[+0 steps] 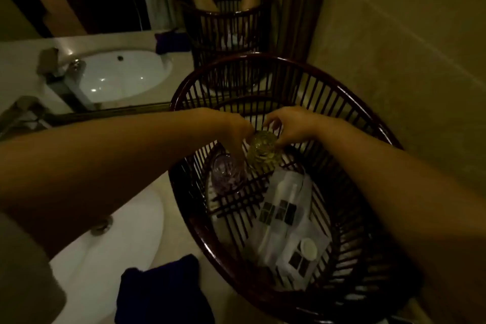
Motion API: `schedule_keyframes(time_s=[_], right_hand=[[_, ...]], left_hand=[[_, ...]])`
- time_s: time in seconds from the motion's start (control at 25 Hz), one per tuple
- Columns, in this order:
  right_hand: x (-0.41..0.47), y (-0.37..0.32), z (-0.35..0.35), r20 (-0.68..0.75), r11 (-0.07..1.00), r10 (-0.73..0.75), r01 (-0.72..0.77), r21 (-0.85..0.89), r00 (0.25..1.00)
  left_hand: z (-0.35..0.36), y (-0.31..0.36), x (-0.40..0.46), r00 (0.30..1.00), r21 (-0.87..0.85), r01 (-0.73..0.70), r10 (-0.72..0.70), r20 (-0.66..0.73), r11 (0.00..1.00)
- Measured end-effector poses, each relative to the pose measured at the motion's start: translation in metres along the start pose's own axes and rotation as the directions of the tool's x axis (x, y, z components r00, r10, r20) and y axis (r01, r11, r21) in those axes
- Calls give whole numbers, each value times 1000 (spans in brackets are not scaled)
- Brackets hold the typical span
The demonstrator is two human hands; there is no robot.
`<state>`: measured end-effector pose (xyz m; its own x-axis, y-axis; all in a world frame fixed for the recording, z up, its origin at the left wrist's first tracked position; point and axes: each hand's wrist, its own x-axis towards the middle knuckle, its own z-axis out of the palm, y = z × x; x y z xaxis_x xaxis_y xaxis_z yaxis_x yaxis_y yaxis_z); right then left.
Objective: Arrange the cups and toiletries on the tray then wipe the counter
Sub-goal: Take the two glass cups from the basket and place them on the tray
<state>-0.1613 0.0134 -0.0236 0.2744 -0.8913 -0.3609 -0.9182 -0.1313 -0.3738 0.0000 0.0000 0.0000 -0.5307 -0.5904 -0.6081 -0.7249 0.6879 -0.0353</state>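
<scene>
A dark slatted basket tray (373, 139) stands on the counter against the mirror. Inside it, at the far end, my left hand (234, 131) and my right hand (289, 123) both grip a yellowish cut-glass cup (260, 155), upside down. Just left of it a purple glass cup (226, 176) stands in the tray, partly under my left hand. White packaged toiletries (286, 208) lie along the tray's middle, and a packet with a small round white lid (307, 248) lies nearer me.
A white sink (118, 252) sits at the lower left with its drain plug (102, 226). A dark blue cloth (163, 289) lies on the counter edge by the tray. The mirror (118, 34) reflects the sink, tray and my arms. A tiled wall (407, 60) rises right.
</scene>
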Motion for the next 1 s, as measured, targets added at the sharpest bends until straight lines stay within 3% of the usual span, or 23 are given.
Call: schedule_keyframes(time_s=[0.24,0.4,0.68,0.88,1.0], right_hand=[[23,12,23,-29,1000,-27,28,9,999],[29,20,34,-56,998,7,-3,58,998],[34,20,39,-43,992,21,-15,129,999],[33,22,39,-14,988,21,-18,153,1000],[31,22,37,-4,990,7,-6,143,1000]], left_hand=[[23,0,17,979,115,146,-160,124,983],[32,0,25,978,47,192,-195,68,980],[30,-3,23,965,-148,256,-243,100,955],[40,1,22,959,-50,244,-233,165,969],[39,-4,24,974,-162,223,-211,85,961]])
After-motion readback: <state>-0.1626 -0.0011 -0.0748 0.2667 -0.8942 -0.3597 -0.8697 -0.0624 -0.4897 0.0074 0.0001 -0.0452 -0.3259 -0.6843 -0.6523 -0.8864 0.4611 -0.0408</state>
